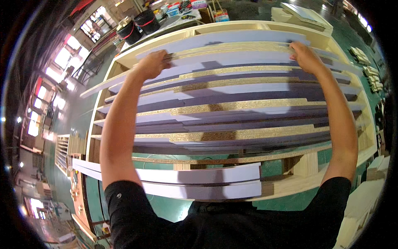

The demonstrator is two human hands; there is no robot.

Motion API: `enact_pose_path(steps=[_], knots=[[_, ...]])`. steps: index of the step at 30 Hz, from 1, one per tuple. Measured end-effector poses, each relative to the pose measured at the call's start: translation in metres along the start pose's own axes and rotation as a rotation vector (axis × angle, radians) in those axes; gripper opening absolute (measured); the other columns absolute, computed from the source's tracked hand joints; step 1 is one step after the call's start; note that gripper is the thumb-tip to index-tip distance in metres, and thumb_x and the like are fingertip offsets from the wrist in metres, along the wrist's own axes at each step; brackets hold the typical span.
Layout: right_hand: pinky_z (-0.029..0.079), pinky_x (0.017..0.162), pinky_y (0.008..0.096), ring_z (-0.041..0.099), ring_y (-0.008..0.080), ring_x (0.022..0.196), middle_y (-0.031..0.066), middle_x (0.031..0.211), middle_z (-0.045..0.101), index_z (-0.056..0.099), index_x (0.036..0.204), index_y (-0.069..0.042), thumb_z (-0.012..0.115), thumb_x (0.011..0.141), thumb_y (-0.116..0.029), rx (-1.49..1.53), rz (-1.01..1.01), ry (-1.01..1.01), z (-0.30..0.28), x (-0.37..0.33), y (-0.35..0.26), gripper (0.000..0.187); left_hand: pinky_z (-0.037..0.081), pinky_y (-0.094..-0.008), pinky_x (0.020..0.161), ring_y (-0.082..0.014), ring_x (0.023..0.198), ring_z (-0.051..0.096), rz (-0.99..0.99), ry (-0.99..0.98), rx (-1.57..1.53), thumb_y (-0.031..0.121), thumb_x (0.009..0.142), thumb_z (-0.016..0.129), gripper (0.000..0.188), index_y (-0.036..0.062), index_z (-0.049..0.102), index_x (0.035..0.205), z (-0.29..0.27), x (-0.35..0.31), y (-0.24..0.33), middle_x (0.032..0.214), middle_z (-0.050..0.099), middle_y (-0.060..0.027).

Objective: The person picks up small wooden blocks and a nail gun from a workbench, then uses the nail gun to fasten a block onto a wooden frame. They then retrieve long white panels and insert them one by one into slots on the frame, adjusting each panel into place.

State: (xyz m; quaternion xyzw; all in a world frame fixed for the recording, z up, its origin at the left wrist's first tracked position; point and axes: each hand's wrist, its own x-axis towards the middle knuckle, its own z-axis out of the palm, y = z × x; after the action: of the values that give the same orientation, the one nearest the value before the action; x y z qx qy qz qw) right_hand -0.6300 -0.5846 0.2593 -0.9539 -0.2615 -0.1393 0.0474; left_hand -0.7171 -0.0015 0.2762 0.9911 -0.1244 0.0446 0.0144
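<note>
Both my arms stretch forward over a large pale wooden frame (99,106) laid with long white-faced chipboard strips. My left hand (154,65) is closed at the left part of a chipboard strip (232,48) near the far side of the frame. Around the right part of the same strip, the fingers of my right hand (304,57) are curled. Its speckled edge faces up between my hands; the fingertips are partly hidden. Nearer to me stand several similar strips (240,105), spaced in rows across the frame.
Two white strips (203,175) lie along the near side, close to my body. Behind the frame, black buckets (146,22) stand by a cluttered table (178,20). Stacked pale boards (302,18) are at the far right, with more boards (365,203) at the near right.
</note>
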Motion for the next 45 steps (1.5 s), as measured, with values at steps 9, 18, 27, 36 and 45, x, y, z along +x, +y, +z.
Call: enact_pose_path(steps=[9, 18, 27, 36, 45], knots=[[0.050, 0.096, 0.0553, 0.061, 0.0433, 0.123, 0.0238, 0.127, 0.065, 0.058, 0.115, -0.002, 0.066, 0.098, -0.019, -0.026, 0.105, -0.237, 0.096, 0.026, 0.050, 0.025, 0.051, -0.0542, 0.089, -0.0499, 0.109, 0.065, -0.032, -0.128, -0.138, 0.035, 0.089, 0.080, 0.046, 0.0081, 0.060, 0.120, 0.120, 0.086, 0.008, 0.111, 0.072, -0.0262], [0.050, 0.099, 0.0543, 0.062, 0.0439, 0.122, 0.0253, 0.127, 0.065, 0.058, 0.119, -0.002, 0.066, 0.098, -0.018, -0.038, 0.077, -0.303, 0.125, 0.033, 0.065, 0.028, 0.044, -0.0612, 0.105, -0.0386, 0.132, 0.059, -0.228, -0.289, 0.003, 0.050, 0.091, 0.075, 0.065, 0.0262, 0.053, 0.149, 0.139, 0.082, 0.022, 0.140, 0.066, -0.0140], [0.046, 0.108, 0.0506, 0.059, 0.0405, 0.131, 0.0225, 0.145, 0.059, 0.054, 0.140, -0.005, 0.069, 0.095, -0.013, 0.183, 0.248, -0.342, 0.150, 0.039, 0.087, 0.048, 0.048, -0.0586, 0.101, -0.0366, 0.129, 0.062, -0.196, -0.273, -0.011, 0.041, 0.090, 0.079, 0.064, 0.0285, 0.053, 0.148, 0.149, 0.076, 0.020, 0.139, 0.067, -0.0097], [0.049, 0.097, 0.0554, 0.061, 0.0442, 0.123, 0.0210, 0.129, 0.065, 0.055, 0.122, -0.006, 0.071, 0.091, -0.014, 0.044, 0.090, -0.339, 0.139, 0.046, 0.043, 0.036, 0.047, -0.0601, 0.099, -0.0371, 0.125, 0.064, -0.261, -0.268, -0.039, 0.032, 0.092, 0.078, 0.059, 0.0309, 0.055, 0.146, 0.150, 0.058, -0.011, 0.133, 0.070, -0.0104], [0.052, 0.098, 0.0535, 0.066, 0.0427, 0.116, 0.0238, 0.120, 0.071, 0.066, 0.123, -0.005, 0.063, 0.096, -0.022, 0.001, 0.022, -0.197, 0.140, 0.028, 0.044, 0.032, 0.054, -0.0545, 0.096, -0.0420, 0.115, 0.068, -0.088, -0.157, 0.032, 0.019, 0.097, 0.063, 0.047, 0.0088, 0.058, 0.142, 0.177, 0.074, -0.034, 0.126, 0.070, -0.0220]])
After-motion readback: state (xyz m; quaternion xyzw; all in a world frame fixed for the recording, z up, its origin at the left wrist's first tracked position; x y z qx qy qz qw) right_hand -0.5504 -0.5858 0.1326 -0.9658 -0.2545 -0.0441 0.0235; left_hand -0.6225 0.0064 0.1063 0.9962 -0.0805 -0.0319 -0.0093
